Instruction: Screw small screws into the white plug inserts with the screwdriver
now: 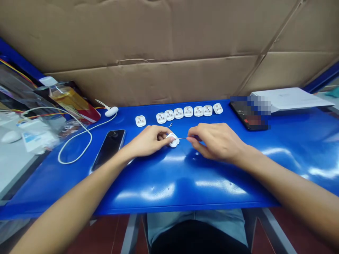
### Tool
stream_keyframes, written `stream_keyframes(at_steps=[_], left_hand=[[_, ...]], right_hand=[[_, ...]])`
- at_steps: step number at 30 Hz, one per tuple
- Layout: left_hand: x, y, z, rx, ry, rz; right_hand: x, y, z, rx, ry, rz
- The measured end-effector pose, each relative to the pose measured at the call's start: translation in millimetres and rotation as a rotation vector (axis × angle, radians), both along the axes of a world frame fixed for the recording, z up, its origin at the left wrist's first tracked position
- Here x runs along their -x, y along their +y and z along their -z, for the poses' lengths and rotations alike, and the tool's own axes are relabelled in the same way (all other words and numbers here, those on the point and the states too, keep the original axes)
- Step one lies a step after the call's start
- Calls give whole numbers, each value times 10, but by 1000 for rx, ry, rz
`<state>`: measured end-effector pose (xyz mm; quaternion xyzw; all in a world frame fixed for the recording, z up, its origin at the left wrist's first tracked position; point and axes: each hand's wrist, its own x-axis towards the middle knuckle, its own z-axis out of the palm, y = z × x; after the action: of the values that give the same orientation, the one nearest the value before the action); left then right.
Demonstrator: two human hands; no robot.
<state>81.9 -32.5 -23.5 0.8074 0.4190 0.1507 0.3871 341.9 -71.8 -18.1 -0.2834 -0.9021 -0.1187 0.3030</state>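
Observation:
My left hand (152, 141) pinches a small white rounded plastic piece (174, 142) between thumb and fingers, just above the blue table. From the right, my right hand (215, 141) grips a thin metal tool (182, 138), and its tip meets the white piece near my left thumb. Whether the tool is a screwdriver or tweezers cannot be made out. Just beyond my left fingers lie a few tiny metal bits (170, 125). A row of similar white pieces (188, 112) with small metal parts in them stretches along the back; one white piece (140, 121) sits apart at its left.
A smartphone (109, 148) lies left of my left hand, near a white cable (91, 137) and a bottle of yellow liquid (67, 98). At the back right are a black phone (245, 114) and a white box (288, 98). Cardboard (169, 81) walls the back.

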Motion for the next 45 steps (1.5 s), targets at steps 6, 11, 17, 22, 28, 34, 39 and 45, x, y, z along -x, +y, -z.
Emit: stream_keyframes(at_steps=[6,11,17,22,28,34,39,45], left_hand=[[-1,-4,-12,-20,17,-4],[8,-1,-13,-16,30,4],[5,-12,-26,-26,31,-4],[6,-16,-37,-9,16,5],[8,-11,-37,-6,17,11],[10,-7,-25,-6,21,1],[12,-6,-21,2,10,16],[15,-6,-11,-4,-6,23]], right_hand=[[17,-13,-13,-5,23,-87],[-9,-25,-18,-1,-19,-22],[2,-11,19,5,-8,-31],[-1,-46,-21,107,-29,-43],[3,-47,-15,146,-30,55],[18,-41,-27,113,6,-13],[-2,-37,-37,85,9,17],[14,-39,-30,56,42,-2]])
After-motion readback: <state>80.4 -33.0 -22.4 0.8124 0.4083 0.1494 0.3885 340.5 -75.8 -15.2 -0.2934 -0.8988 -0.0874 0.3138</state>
